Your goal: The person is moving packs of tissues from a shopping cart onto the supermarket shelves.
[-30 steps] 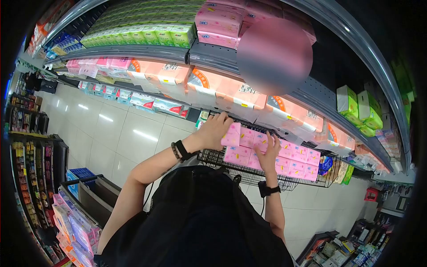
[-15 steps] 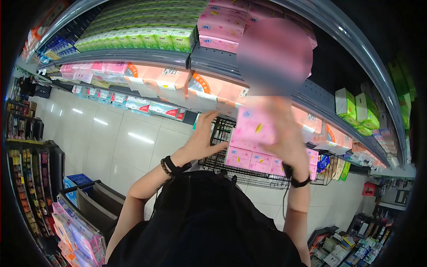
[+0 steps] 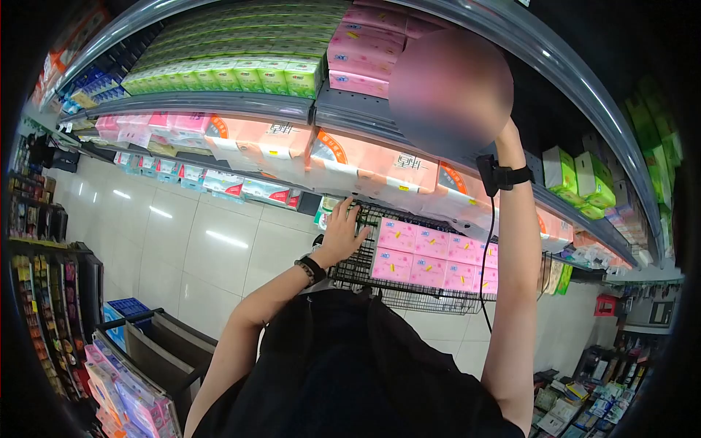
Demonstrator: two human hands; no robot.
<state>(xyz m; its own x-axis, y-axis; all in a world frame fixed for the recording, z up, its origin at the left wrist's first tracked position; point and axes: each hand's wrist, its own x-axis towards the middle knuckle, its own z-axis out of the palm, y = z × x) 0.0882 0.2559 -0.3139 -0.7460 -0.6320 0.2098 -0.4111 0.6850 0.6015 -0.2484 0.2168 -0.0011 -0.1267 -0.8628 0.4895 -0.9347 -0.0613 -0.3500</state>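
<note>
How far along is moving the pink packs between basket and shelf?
Partway, by the looks of it. Done: a shelf stack of pink packs sits on the upper shelf. In hand: the right hand is up there, but blur hides any pack. The left hand is open at the wire basket. Left: two rows of basket packs, partly behind the right arm.

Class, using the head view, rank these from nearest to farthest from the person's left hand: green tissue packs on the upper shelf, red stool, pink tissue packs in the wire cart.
From the left hand:
1. Pink tissue packs, just right, in the wire cart.
2. Green tissue packs, upper shelf.
3. Red stool, far right.
</note>
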